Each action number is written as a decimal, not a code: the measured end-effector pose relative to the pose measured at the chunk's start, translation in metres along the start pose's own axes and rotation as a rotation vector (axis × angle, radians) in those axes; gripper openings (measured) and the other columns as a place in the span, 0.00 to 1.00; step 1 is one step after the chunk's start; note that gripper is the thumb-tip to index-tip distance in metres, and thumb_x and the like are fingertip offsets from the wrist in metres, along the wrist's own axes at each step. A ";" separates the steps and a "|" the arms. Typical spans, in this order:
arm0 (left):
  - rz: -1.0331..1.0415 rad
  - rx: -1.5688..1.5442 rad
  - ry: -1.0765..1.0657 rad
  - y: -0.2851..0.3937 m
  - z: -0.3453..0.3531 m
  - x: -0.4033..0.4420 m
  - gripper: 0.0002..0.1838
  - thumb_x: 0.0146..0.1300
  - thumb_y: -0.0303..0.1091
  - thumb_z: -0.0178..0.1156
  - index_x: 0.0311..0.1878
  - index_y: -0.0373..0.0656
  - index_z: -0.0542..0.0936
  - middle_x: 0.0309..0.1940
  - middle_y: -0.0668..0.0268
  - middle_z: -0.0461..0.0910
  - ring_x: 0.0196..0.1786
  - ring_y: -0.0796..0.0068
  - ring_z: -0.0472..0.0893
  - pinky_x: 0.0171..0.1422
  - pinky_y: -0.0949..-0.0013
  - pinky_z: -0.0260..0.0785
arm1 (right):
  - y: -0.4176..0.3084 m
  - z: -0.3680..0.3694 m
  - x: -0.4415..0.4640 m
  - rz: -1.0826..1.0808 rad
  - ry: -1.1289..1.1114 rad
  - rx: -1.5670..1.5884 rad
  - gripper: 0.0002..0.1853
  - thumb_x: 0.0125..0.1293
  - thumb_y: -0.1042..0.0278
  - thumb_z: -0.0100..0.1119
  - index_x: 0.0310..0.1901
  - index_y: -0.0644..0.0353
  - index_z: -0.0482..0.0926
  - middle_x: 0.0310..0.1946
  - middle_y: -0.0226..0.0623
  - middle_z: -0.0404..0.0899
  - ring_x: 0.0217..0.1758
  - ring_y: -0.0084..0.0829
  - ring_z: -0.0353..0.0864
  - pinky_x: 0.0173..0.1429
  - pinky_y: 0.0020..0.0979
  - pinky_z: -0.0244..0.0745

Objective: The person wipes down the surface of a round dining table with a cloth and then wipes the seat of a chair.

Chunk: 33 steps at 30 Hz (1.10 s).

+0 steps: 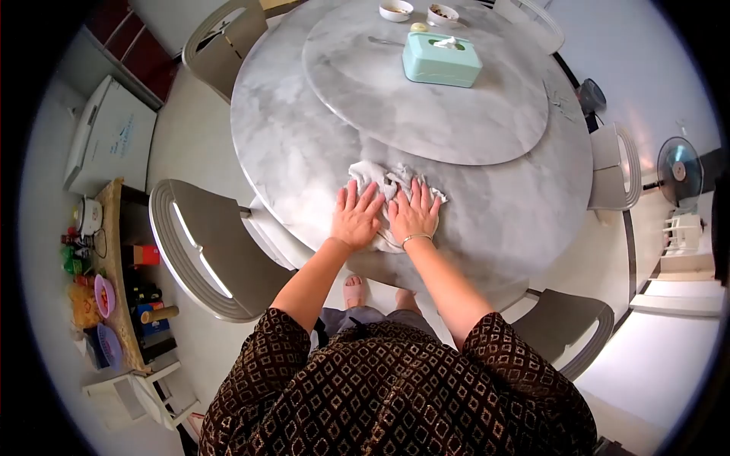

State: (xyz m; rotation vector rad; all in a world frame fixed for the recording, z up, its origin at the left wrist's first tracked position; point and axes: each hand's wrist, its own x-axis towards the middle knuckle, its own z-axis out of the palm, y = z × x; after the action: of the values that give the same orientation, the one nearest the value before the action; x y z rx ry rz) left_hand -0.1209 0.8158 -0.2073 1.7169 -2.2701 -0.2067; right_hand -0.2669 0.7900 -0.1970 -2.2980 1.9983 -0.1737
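Observation:
A crumpled whitish cloth [370, 172] lies on the grey marbled round table [281, 163], close to its near edge. Both hands press on it side by side. My left hand [356, 216] is flat with its fingers spread over the cloth's left part. My right hand [414, 214], a thin bracelet at its wrist, lies flat on the right part, fingers apart. Part of the cloth is hidden beneath the palms. Just beyond the cloth is the curved edge of the raised turntable [365, 91].
On the turntable stand a mint-green tissue box [441, 64] and two small bowls, one white bowl [395, 11] with food remains. Chairs surround the table, including a grey chair [205, 251] at my left and another grey chair [570, 327] at my right.

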 end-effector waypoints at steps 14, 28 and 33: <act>0.285 -0.069 -0.186 0.077 0.023 0.040 0.32 0.52 0.40 0.53 0.65 0.53 0.65 0.70 0.63 0.53 0.72 0.47 0.47 0.73 0.44 0.34 | 0.082 -0.011 -0.040 0.302 0.103 -0.009 0.20 0.62 0.50 0.45 0.52 0.47 0.75 0.66 0.35 0.59 0.72 0.36 0.48 0.71 0.53 0.36; 0.273 -0.130 -0.186 0.095 0.037 0.091 0.18 0.53 0.34 0.54 0.48 0.41 0.69 0.69 0.56 0.52 0.72 0.47 0.47 0.73 0.47 0.36 | 0.119 -0.022 0.020 0.352 -0.004 -0.022 0.24 0.63 0.47 0.43 0.59 0.44 0.70 0.68 0.36 0.54 0.73 0.38 0.46 0.71 0.54 0.34; 0.238 -0.131 -0.189 0.099 0.039 0.100 0.14 0.55 0.34 0.53 0.44 0.40 0.70 0.69 0.54 0.53 0.72 0.47 0.48 0.74 0.48 0.35 | 0.123 -0.019 0.030 0.328 -0.004 0.002 0.24 0.63 0.48 0.43 0.59 0.43 0.70 0.69 0.36 0.53 0.73 0.38 0.43 0.71 0.55 0.32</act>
State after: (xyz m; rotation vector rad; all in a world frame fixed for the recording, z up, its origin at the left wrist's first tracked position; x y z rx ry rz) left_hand -0.2486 0.7452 -0.2021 1.4002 -2.5086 -0.4714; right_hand -0.3863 0.7431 -0.1953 -1.9288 2.3307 -0.1451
